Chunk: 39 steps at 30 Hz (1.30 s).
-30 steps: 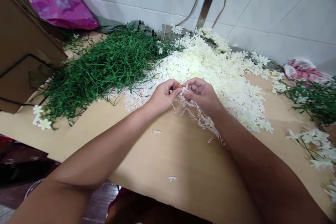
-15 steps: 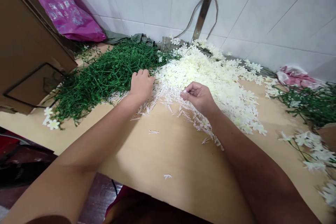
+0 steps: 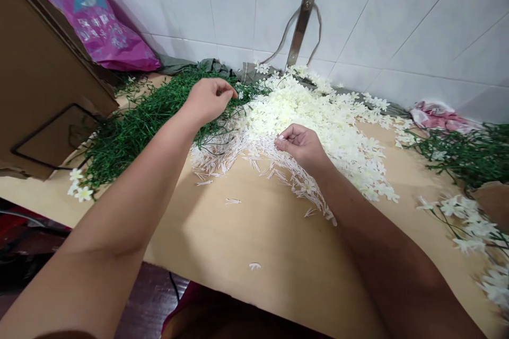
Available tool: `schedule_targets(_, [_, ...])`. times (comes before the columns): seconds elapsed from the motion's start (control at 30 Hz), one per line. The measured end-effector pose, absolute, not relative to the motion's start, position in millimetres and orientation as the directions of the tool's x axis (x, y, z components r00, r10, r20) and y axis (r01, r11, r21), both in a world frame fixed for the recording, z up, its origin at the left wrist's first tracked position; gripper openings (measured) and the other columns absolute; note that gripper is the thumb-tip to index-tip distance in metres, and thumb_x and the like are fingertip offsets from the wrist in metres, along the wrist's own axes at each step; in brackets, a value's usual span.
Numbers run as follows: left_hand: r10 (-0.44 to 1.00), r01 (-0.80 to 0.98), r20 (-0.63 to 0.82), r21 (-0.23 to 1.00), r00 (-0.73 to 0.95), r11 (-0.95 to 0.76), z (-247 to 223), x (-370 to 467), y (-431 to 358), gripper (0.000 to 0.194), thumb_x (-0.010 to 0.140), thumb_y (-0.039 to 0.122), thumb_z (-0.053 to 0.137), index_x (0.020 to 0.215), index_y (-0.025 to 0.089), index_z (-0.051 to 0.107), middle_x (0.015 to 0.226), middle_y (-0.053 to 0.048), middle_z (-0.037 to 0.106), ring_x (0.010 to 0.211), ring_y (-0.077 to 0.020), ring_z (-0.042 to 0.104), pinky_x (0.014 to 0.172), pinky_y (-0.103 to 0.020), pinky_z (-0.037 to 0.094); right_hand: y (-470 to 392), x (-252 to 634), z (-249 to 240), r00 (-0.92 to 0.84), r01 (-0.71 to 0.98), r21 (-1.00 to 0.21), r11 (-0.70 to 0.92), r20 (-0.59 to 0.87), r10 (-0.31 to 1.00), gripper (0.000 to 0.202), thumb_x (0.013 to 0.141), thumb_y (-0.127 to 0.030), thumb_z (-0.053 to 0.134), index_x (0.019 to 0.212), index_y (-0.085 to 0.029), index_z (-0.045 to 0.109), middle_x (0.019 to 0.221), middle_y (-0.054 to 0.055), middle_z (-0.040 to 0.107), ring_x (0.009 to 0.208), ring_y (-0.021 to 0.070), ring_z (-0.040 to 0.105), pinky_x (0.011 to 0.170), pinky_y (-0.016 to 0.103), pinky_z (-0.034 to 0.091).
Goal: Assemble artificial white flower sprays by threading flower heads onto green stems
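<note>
My left hand [image 3: 210,100] is raised over the right end of a heap of green plastic stems [image 3: 159,116], thumb and fingertips pinched together; whatever is between them is too small to make out. Over the near edge of a pile of cream-white artificial flower heads [image 3: 294,108], my right hand [image 3: 300,145] is closed, with a small white piece [image 3: 281,138] showing between thumb and forefinger. Below both hands spreads a band of thin white forked slivers [image 3: 217,153]. A few slivers lie apart on the tabletop [image 3: 246,233].
A cardboard box [image 3: 43,74] stands at the left, with a pink plastic bag [image 3: 115,37] behind it. Finished-looking white flower sprays [image 3: 473,222] and more green stems [image 3: 465,156] lie at the right. A tiled wall [image 3: 234,5] with a metal strip [image 3: 301,29] closes the back.
My left hand has lifted from beside the white slivers and moved up and slightly left over the green stems. My right hand has stayed nearly in place. The view has shifted slightly.
</note>
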<state>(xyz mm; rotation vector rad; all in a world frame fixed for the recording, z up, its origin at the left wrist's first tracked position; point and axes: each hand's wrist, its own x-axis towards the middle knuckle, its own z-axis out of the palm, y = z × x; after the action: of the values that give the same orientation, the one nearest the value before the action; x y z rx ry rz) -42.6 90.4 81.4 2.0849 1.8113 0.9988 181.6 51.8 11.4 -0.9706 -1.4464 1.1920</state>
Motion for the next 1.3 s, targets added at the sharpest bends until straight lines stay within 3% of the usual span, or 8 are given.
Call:
schedule_targets(0.2, [0.853,0.665,0.518,0.658,-0.060,-0.352,96,-29,78,0.023,0.080,0.017,0.048,0.086,0.015,0.071,0.067,-0.001,0.056,0.069,-0.0127,0.053,0.070,-0.026,0.043,31,199,25,-0.113,-0.020,-0.968,0.250,0.251,0.961,0.033,0.053,-0.034,0.085,0.063,-0.017,0.058,0.060,-0.001,0.061,0.058,0.0090,0.057,0.059,0.025,0.047])
schedule_targets(0.4, [0.964,0.505,0.147,0.828,0.224,-0.244,47,3,44,0.024,0.081,0.018,0.049,0.092,0.012,0.070,0.076,-0.004,0.066,0.067,-0.0114,0.055,0.068,-0.026,0.045,0,220,11,-0.061,-0.059,-0.985,0.159,0.163,0.985,0.032,0.055,-0.035,0.085,0.064,-0.018,0.060,0.061,-0.001,0.063,0.058,0.0082,0.057,0.057,0.023,0.046])
schedule_targets(0.47, [0.947,0.583,0.184,0.752,0.263,-0.308,35,5,38,0.025,0.081,0.019,0.049,0.092,0.014,0.071,0.084,-0.005,0.068,0.077,-0.0145,0.059,0.075,-0.029,0.046,-6,219,7,-0.064,-0.067,-0.988,0.136,0.140,0.988,0.032,0.054,-0.035,0.086,0.064,-0.018,0.060,0.061,-0.002,0.063,0.057,0.0079,0.057,0.056,0.022,0.045])
schedule_targets(0.6, [0.895,0.853,0.368,0.352,0.252,-0.385,34,-9,49,0.030,0.082,0.018,0.049,0.102,0.020,0.070,0.104,-0.008,0.066,0.104,-0.0241,0.057,0.092,-0.039,0.041,-8,215,4,-0.070,-0.054,-0.993,0.102,0.106,0.992,0.036,0.051,-0.039,0.086,0.062,-0.017,0.060,0.059,-0.002,0.062,0.056,0.0075,0.055,0.055,0.023,0.044])
schedule_targets(0.77, [0.954,0.953,0.147,0.117,0.262,-0.279,43,-23,55,0.030,0.085,0.032,0.046,0.098,0.021,0.070,0.099,-0.007,0.068,0.096,-0.0242,0.062,0.081,-0.034,0.045,-6,213,-1,-0.085,-0.037,-0.998,0.053,0.056,0.995,0.041,0.048,-0.044,0.086,0.062,-0.018,0.058,0.059,-0.003,0.060,0.056,0.0078,0.053,0.054,0.024,0.042])
schedule_targets(0.9, [0.992,0.992,-0.010,0.036,0.124,-0.124,38,-21,48,0.034,0.085,0.038,0.040,0.099,0.021,0.067,0.095,-0.008,0.071,0.089,-0.0265,0.065,0.070,-0.033,0.045,-8,207,-6,-0.135,0.000,-1.000,0.009,0.008,0.991,0.040,0.051,-0.044,0.084,0.062,-0.017,0.056,0.059,-0.003,0.057,0.054,0.0068,0.049,0.052,0.023,0.037])
schedule_targets(1.1, [0.993,0.999,-0.106,0.005,0.051,-0.051,26,3,67,0.053,0.085,0.057,0.033,0.094,0.018,0.068,0.104,-0.014,0.070,0.099,-0.0321,0.063,0.072,-0.035,0.047,-11,198,-11,-0.188,0.062,-0.998,-0.014,-0.026,0.982,0.038,0.050,-0.039,0.084,0.061,-0.017,0.056,0.060,-0.003,0.057,0.056,0.0068,0.047,0.052,0.023,0.034])
schedule_targets(1.3, [0.977,0.989,-0.159,0.075,0.141,-0.130,20,13,78,0.036,0.078,0.048,0.052,0.091,0.019,0.070,0.105,-0.014,0.070,0.100,-0.0326,0.063,0.073,-0.035,0.046,-10,200,-16,-0.183,0.091,-0.996,-0.001,-0.018,0.983,0.041,0.052,-0.047,0.082,0.063,-0.017,0.055,0.060,-0.002,0.056,0.056,0.0079,0.047,0.051,0.023,0.033])
